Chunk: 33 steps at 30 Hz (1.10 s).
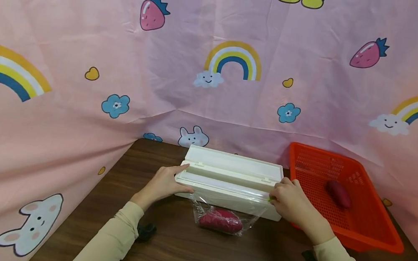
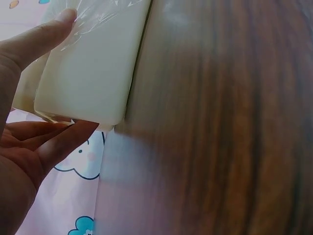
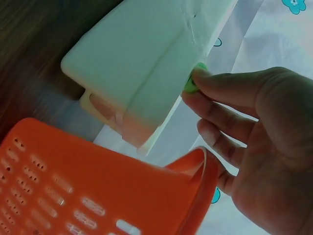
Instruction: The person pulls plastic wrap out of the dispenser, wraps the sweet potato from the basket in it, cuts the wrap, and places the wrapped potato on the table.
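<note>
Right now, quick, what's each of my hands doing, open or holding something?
Left hand: holding the box by its left end, thumb on the front.
Right hand: closed, pinching the green tab between thumb and finger.

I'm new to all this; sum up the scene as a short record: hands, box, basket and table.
Left hand: grips the left end of the white box
Right hand: pinches a small green piece at the box's right end
Box: lid open
Under clear film: a red item, in front of the box
Orange basket: holds another red item
Table: dark, wood-grained
</note>
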Motion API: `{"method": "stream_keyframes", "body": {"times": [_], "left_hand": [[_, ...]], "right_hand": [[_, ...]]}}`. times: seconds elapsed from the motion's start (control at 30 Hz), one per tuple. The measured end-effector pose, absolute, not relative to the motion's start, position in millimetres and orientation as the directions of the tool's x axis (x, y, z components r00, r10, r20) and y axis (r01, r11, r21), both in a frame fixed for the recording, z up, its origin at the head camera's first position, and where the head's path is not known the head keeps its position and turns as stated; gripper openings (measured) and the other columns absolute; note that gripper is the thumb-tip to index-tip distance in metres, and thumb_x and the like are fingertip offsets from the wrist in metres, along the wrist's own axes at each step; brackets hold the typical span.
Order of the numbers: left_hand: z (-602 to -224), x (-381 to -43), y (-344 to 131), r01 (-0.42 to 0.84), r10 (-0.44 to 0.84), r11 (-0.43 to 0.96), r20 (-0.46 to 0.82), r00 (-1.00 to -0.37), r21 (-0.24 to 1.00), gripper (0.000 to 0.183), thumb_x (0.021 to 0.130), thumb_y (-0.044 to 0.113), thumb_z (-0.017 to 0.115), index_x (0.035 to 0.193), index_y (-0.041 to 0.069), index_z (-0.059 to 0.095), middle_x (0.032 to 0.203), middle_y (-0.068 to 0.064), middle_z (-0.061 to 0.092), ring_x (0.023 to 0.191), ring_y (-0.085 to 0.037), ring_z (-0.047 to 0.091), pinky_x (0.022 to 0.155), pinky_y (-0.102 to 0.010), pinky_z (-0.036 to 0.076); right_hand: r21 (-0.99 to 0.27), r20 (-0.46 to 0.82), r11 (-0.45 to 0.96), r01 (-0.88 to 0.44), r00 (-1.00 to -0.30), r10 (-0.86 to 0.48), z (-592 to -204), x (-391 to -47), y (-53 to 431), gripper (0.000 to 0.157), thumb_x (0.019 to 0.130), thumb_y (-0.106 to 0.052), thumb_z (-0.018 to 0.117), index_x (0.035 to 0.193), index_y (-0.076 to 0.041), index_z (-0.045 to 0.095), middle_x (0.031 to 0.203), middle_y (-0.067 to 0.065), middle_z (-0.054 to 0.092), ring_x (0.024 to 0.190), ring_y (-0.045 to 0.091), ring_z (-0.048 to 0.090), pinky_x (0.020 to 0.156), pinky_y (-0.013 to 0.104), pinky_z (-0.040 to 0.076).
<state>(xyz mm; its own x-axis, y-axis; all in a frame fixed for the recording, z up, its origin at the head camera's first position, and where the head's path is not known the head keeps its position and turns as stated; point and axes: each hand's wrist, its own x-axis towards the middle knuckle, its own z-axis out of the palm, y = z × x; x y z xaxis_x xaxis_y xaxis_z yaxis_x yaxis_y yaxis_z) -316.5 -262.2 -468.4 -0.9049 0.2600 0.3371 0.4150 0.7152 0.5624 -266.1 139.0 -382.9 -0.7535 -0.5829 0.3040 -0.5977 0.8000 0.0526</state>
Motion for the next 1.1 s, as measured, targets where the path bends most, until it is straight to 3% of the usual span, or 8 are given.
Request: {"method": "stream_keyframes", "body": {"times": [0.13,0.33,0.6,0.73,0.97,1.1], "left_hand": [[-468,-316,-262,0.411,0.256,0.713,0.335,-0.907,0.568,0.093,0.07,0.06,0.087,0.145,0.013,0.059,0.139,-0.016,0.064,0.115,-0.028,0.068,0.096,-0.049,0.056],[-465,-315,-260,0.397,0.251,0.719,0.32,-0.914,0.571,0.092,0.071,0.059,0.086,0.146,0.014,0.058,0.141,-0.015,0.062,0.123,-0.03,0.065,0.099,-0.049,0.054],[-467,-315,-261,0.419,0.259,0.729,0.348,-0.901,0.542,0.091,0.071,0.058,0.087,0.144,0.012,0.059,0.139,-0.015,0.064,0.111,-0.027,0.069,0.096,-0.048,0.056],[-466,-316,-260,0.424,0.255,0.733,0.362,-0.896,0.533,0.09,0.071,0.058,0.088,0.144,0.012,0.06,0.138,-0.015,0.065,0.109,-0.027,0.069,0.095,-0.048,0.056],[-466,-316,-259,0.423,0.261,0.735,0.355,-0.898,0.53,0.091,0.071,0.058,0.087,0.144,0.011,0.059,0.137,-0.017,0.065,0.09,-0.021,0.064,0.088,-0.044,0.057],[-465,-315,-258,0.426,0.261,0.731,0.357,-0.897,0.534,0.091,0.071,0.057,0.088,0.143,0.01,0.06,0.124,-0.02,0.072,0.084,-0.018,0.06,0.085,-0.041,0.056]], "right_hand": [[0.049,0.317,0.788,-0.614,-0.739,-0.595,-385,-268,134,0.019,0.079,-0.006,0.08,0.069,-0.02,0.071,0.068,-0.007,0.056,0.077,0.018,0.048,0.069,0.035,0.03],[0.049,0.331,0.771,-0.636,-0.718,-0.613,-388,-271,132,0.02,0.078,-0.005,0.08,0.068,-0.02,0.07,0.067,-0.008,0.053,0.075,0.017,0.047,0.067,0.031,0.029],[0.014,0.332,0.722,-0.692,-0.678,-0.656,-390,-276,127,0.025,0.08,-0.003,0.076,0.066,-0.018,0.062,0.067,-0.007,0.049,0.063,0.011,0.042,0.059,0.026,0.036],[-0.02,0.323,0.731,-0.682,-0.696,-0.641,-390,-276,127,0.024,0.082,-0.003,0.075,0.068,-0.017,0.063,0.068,-0.007,0.046,0.06,0.007,0.037,0.055,0.023,0.034],[-0.112,0.278,0.727,-0.677,-0.724,-0.631,-390,-275,127,0.02,0.088,-0.001,0.071,0.073,-0.014,0.064,0.072,-0.005,0.046,0.063,0.006,0.036,0.057,0.022,0.035],[-0.156,0.266,0.72,-0.676,-0.731,-0.628,-390,-275,127,0.017,0.089,0.0,0.071,0.076,-0.011,0.068,0.074,-0.004,0.049,0.065,0.006,0.039,0.058,0.022,0.036]]}}
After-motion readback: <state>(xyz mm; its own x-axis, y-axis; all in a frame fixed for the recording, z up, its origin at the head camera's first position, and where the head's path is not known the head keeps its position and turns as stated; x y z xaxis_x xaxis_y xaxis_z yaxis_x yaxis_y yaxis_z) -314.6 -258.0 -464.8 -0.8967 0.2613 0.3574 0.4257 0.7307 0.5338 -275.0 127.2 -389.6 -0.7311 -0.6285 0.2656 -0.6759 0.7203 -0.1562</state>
